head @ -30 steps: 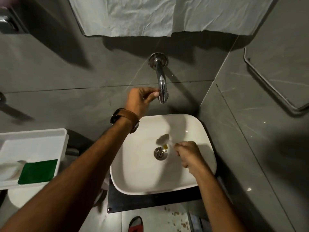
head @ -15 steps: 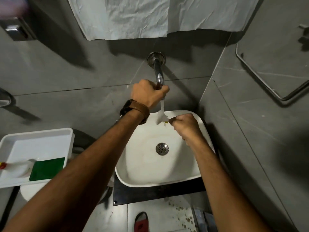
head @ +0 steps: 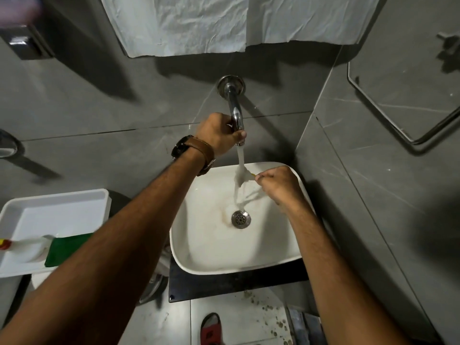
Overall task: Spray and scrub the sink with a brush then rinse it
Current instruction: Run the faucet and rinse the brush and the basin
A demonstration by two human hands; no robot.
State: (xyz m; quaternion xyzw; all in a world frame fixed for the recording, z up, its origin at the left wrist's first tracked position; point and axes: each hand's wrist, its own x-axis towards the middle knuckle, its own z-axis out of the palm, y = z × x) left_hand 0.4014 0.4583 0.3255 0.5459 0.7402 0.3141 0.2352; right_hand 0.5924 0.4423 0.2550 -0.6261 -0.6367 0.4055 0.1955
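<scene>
- Water now runs from the tap, where a second ago nothing flowed.
- Left hand wraps the tap's end; right hand pinches the brush under the stream, above the sink.
- Best to turn the bristles through the flow, then sweep water around the basin.

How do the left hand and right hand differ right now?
The left hand is raised at the tap, gripping its spout end; the right hand sits lower, over the sink. The left hand grips the fixed metal tap; the right hand holds a brush in the running water. The left wrist wears a watch; the right is bare. Both are closed around something.
</scene>
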